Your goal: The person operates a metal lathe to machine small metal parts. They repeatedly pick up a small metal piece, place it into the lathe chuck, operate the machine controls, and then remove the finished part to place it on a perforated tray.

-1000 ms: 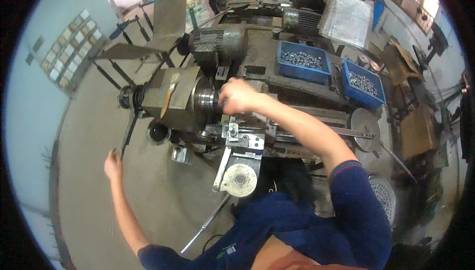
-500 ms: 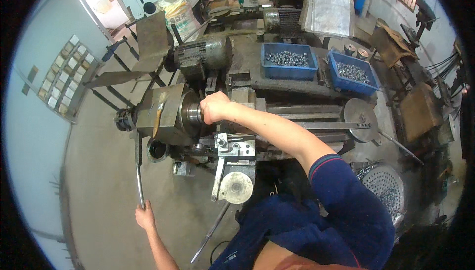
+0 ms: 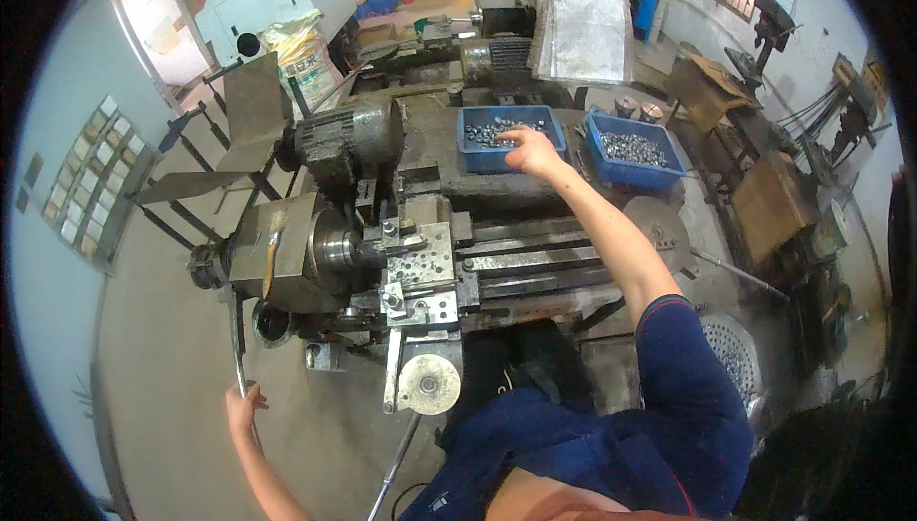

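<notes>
My left hand (image 3: pixel 245 408) is closed around the lower end of a long metal lever (image 3: pixel 238 344) that hangs from the left end of the lathe headstock (image 3: pixel 282 252). At the far side of the lathe, my right hand (image 3: pixel 530 151) reaches over the near rim of a blue bin (image 3: pixel 487 162). Its fingers look stretched and apart above small metal parts (image 3: pixel 487 132) in that bin. The spindle chuck (image 3: pixel 334 246) faces the tool slide (image 3: pixel 420 263), where small clamps and a cutting tool are mounted.
A second blue bin (image 3: pixel 638 171) of metal parts stands to the right. A brush (image 3: pixel 273 254) lies on the headstock. Nearer me are a round handwheel disc (image 3: pixel 429 384) and a slanting rod (image 3: pixel 396 464). A perforated metal basket (image 3: pixel 721 344) holds more parts at right.
My right hand has moved from the spindle chuck, away and to the right, over the blue bin. My left hand stays on the lever. The whole view has shifted slightly.
</notes>
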`<state>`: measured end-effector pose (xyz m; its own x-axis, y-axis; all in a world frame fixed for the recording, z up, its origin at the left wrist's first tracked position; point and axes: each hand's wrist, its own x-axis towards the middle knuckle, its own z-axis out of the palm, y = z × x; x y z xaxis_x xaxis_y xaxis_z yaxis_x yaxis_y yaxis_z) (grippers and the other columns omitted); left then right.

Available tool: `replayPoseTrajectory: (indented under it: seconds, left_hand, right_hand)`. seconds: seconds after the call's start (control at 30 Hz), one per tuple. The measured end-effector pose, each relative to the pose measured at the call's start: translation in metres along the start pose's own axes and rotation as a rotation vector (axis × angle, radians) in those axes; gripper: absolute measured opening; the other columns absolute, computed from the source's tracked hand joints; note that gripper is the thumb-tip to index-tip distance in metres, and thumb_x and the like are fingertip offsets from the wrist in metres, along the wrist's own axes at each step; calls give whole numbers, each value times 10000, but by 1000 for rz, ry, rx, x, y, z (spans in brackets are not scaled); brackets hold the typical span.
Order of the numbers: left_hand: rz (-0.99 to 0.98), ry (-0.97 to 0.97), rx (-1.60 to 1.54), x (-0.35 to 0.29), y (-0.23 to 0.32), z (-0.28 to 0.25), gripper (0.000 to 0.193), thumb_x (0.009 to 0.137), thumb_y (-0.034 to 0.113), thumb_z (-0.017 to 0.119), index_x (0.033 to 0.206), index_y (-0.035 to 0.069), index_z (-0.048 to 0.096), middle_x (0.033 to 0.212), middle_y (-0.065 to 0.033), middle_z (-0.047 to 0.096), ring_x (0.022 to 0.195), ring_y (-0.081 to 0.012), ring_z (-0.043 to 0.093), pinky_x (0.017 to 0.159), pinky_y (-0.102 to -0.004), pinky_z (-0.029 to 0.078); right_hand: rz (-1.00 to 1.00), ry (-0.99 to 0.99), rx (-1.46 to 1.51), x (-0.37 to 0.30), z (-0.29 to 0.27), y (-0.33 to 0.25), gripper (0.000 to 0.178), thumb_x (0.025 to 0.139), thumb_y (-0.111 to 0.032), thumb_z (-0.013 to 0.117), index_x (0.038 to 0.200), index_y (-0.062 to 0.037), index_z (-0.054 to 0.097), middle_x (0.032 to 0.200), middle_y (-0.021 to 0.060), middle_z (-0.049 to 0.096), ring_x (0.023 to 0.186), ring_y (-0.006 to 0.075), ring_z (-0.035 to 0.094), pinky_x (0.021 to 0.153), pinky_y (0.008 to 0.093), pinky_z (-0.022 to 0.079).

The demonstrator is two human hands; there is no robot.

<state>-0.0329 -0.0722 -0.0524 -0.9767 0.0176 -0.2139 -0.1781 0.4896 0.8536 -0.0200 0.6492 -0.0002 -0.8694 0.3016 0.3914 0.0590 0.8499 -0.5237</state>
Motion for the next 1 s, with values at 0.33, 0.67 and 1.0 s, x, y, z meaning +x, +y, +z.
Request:
replayPoseTrajectory:
  seconds: [0.33, 0.67, 1.0]
  left_hand:
    - [-140, -7, -160, 30, -78, -46, 366, 798, 258, 666, 1040, 4, 563, 703, -118, 569, 578, -190, 550, 523, -360, 483]
    - [-266, 41, -245, 21, -30, 21, 379, 792, 267, 666, 1015, -9, 535, 690, -106, 554, 601, -205, 565, 540, -371, 495]
    - [-127, 3, -206, 19, -41, -19, 376, 777, 249, 672, 926, -61, 520, 651, -102, 556, 578, -206, 579, 523, -334, 510]
  right_hand:
    - [234, 109, -60, -235, -151, 87, 321, 588, -131, 601, 889, -42, 667, 1198, 146, 553, 1047, 301, 562, 867, 328, 452]
    - [1174, -144, -570, -533, -190, 132, 178, 654, -215, 573, 686, -64, 661, 727, 165, 633, 700, 310, 621, 673, 388, 507]
    - [1080, -620, -701, -534, -155, 162, 233, 648, -192, 576, 756, -6, 665, 835, 209, 640, 796, 347, 630, 738, 392, 510]
